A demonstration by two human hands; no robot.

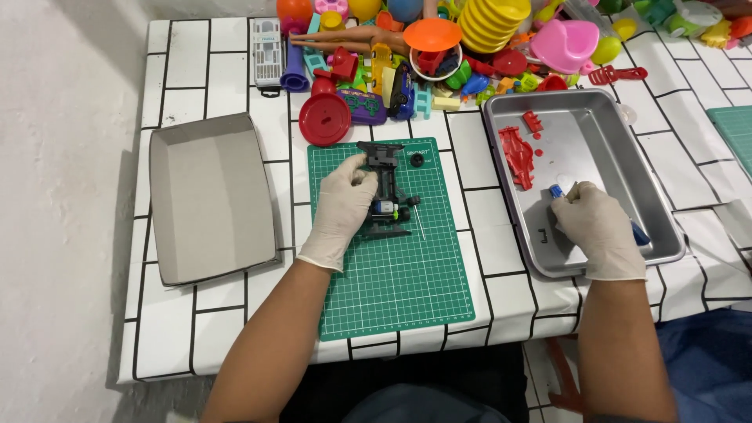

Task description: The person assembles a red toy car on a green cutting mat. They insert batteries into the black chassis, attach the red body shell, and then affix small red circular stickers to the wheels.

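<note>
1. A table [235, 70] covered in a white cloth with black brick lines is seen from above; a heap of bright plastic toys [439, 47] is piled along its far edge.
2. A grey cardboard tray [211, 196] lies at the left, well apart from the hands.
3. A metal pan [619, 141] sits at the right. A red car shell [517, 157] and small red bits are kept in it, near its left wall.
4. A green cutting mat [392, 274] lies in the middle, and on its far half rests a black toy car chassis [388, 188].
5. The chassis is steadied by the gloved left hand [341, 207], whose fingers are curled against its left side, pressing it to the mat. A flat, firm press is judged best, so that it cannot twist.
6. The gloved right hand [599, 227] is inside the pan, its fingers closed around a blue-handled tool [558, 191], probably a screwdriver. A grip nearer the handle's middle is advised before the tool is lifted clear.
7. A small black wheel [417, 160] lies loose on the mat just beside the chassis and is best left undisturbed.
</note>
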